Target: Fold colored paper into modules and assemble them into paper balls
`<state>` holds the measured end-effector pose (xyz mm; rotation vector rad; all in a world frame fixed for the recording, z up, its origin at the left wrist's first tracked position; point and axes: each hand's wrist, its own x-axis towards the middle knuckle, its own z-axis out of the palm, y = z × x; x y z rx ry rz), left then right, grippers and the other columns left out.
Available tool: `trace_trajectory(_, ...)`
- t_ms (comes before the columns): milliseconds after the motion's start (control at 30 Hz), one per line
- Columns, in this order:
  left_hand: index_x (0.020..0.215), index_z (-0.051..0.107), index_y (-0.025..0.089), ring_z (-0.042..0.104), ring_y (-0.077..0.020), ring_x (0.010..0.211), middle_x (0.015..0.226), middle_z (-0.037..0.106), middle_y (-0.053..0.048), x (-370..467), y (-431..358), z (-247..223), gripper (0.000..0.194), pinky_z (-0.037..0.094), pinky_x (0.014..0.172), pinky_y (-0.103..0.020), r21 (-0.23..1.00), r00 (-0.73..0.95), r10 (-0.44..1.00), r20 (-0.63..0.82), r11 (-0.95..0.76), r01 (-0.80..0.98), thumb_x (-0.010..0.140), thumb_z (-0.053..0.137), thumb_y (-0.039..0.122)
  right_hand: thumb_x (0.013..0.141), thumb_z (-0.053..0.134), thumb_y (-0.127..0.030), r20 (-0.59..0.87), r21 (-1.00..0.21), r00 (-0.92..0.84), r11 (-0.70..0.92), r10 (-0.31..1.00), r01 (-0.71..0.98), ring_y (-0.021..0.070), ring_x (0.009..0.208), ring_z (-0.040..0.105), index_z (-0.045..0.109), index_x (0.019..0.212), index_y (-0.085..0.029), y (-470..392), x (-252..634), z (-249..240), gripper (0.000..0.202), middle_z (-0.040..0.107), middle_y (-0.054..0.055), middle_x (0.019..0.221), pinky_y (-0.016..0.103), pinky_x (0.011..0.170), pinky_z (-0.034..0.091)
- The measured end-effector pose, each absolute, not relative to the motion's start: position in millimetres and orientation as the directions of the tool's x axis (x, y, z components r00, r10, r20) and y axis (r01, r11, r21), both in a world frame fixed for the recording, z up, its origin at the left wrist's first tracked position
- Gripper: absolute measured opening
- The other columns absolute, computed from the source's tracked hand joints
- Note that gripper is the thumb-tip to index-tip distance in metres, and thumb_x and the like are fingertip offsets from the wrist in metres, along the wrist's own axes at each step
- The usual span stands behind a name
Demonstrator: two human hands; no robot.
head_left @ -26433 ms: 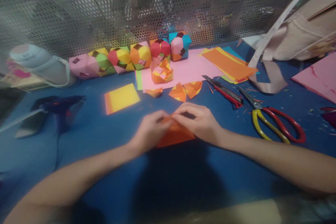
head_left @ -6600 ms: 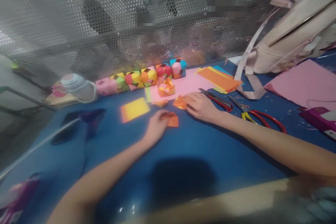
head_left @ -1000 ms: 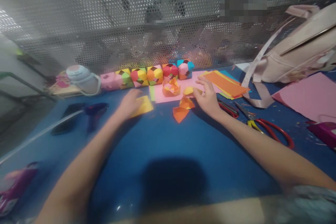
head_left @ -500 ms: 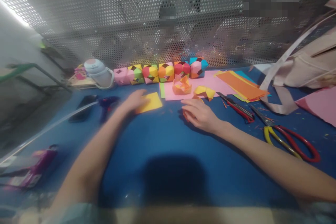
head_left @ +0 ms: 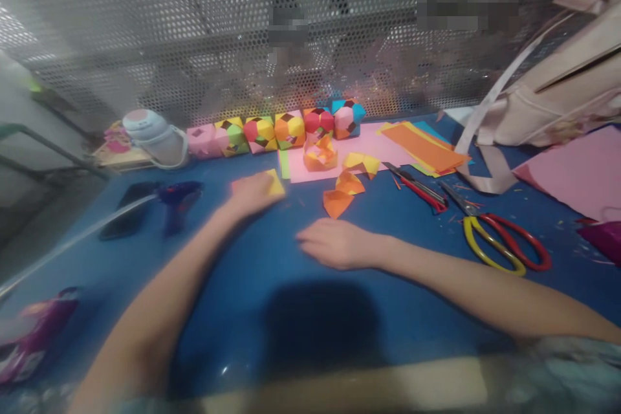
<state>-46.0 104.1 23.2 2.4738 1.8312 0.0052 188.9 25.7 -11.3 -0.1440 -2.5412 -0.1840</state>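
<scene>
My left hand (head_left: 250,194) lies over a small yellow paper (head_left: 276,185) on the blue table; its fingers are smeared, so I cannot tell whether it grips the sheet. My right hand (head_left: 334,244) rests on the table with its fingers close together, and nothing shows in it. Just beyond it lie folded orange pieces (head_left: 338,203), touching a yellow folded piece (head_left: 361,163). An open orange paper form (head_left: 320,154) stands on a pink sheet (head_left: 369,144).
Several colourful paper balls (head_left: 261,134) line the back beside a white bottle (head_left: 152,136). Scissors (head_left: 492,236), a red cutter (head_left: 420,187) and orange strips (head_left: 422,145) lie right. A glue gun (head_left: 177,200) and phone (head_left: 129,210) lie left. A bag (head_left: 557,90) stands back right.
My right hand has moved left and nearer me, away from the orange folded pieces, which now show fully. My left hand covers more of the yellow paper. The view has shifted right.
</scene>
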Motion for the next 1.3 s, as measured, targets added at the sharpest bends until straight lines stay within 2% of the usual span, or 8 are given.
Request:
trace_trajectory(133,0.098,0.061,0.016,0.061,-0.0313,0.099,0.111,0.066,-0.016,-41.7,103.0,23.2,0.042,0.039,0.095,-0.048,-0.029,0.307,0.952,-0.007,-0.307,0.951,0.087,0.041,0.050,0.092,0.044,-0.015,0.542,0.080,-0.831,0.976,0.128,0.203,0.0181,0.088,0.065,0.063,0.095,-0.015,31.8,194.5,-14.1,0.020,0.070,0.012,0.104,0.032,0.076,0.053)
trace_trajectory(367,0.089,0.064,0.018,0.061,-0.0260,0.101,0.105,0.069,-0.011,-41.3,100.6,28.3,0.037,0.022,0.110,-0.051,-0.042,0.336,0.941,0.047,-0.334,0.942,0.093,0.031,0.034,0.092,0.041,-0.014,0.556,0.085,-0.824,0.979,0.107,0.184,0.0187,0.081,0.064,0.064,0.092,-0.012,30.8,194.5,-15.1,0.023,0.070,0.012,0.099,0.031,0.072,0.052)
trace_trajectory(500,0.095,0.067,0.017,0.060,-0.0277,0.105,0.111,0.069,-0.013,-46.0,102.6,36.7,0.041,0.031,0.106,-0.048,0.071,0.301,0.940,0.161,-0.316,0.946,0.093,0.028,0.032,0.092,0.042,-0.014,0.570,0.084,-0.815,0.979,0.104,0.184,0.0187,0.080,0.063,0.064,0.091,-0.012,30.8,194.2,-15.5,0.022,0.070,0.011,0.097,0.031,0.071,0.051)
trace_trajectory(633,0.093,0.069,0.019,0.062,-0.0253,0.100,0.106,0.071,-0.010,-50.3,105.0,39.0,0.042,0.045,0.091,-0.037,0.170,0.296,0.941,0.163,-0.322,0.931,0.092,0.031,0.035,0.093,0.041,-0.015,0.547,0.086,-0.830,0.978,0.113,0.190,0.0177,0.082,0.063,0.064,0.092,-0.013,31.6,195.2,-16.7,0.023,0.070,0.011,0.098,0.030,0.072,0.050)
trace_trajectory(833,0.099,0.069,0.018,0.063,-0.0224,0.101,0.109,0.070,-0.007,-59.6,109.3,42.7,0.044,0.046,0.090,-0.032,0.279,0.257,0.948,0.186,-0.302,0.912,0.091,0.032,0.040,0.093,0.041,-0.013,0.553,0.078,-0.826,0.981,0.108,0.180,0.0183,0.083,0.061,0.063,0.092,-0.011,32.0,196.1,-18.2,0.022,0.069,0.013,0.097,0.031,0.072,0.048)
trace_trajectory(967,0.110,0.066,0.016,0.061,-0.0233,0.107,0.118,0.067,-0.008,-77.8,115.8,49.5,0.045,0.044,0.097,-0.033,0.289,0.244,0.965,0.095,-0.261,0.921,0.088,0.038,0.043,0.093,0.041,-0.012,0.568,0.065,-0.816,0.982,0.110,0.178,0.0187,0.082,0.061,0.063,0.092,-0.010,30.7,195.9,-18.5,0.022,0.069,0.013,0.096,0.031,0.071,0.048)
trace_trajectory(1133,0.129,0.054,0.017,0.053,-0.0262,0.121,0.133,0.057,-0.009,-106.7,126.1,41.9,0.058,0.038,0.105,-0.034,0.168,0.317,0.942,-0.112,-0.296,0.940,0.077,0.054,0.043,0.094,0.039,-0.013,0.529,0.070,-0.841,0.982,0.110,0.173,0.0183,0.082,0.061,0.063,0.092,-0.011,32.4,195.2,-15.7,0.024,0.069,0.013,0.098,0.031,0.071,0.047)
trace_trajectory(1300,0.135,0.047,0.018,0.048,-0.0269,0.127,0.141,0.049,-0.010,-127.5,132.8,33.9,0.069,0.035,0.107,-0.035,0.140,0.258,0.957,-0.130,-0.240,0.961,0.070,0.058,0.042,0.094,0.039,-0.013,0.435,0.090,-0.890,0.976,0.141,0.198,0.0201,0.089,0.062,0.063,0.095,-0.011,42.3,179.9,-10.7,0.024,0.068,0.015,0.104,0.033,0.076,0.048)
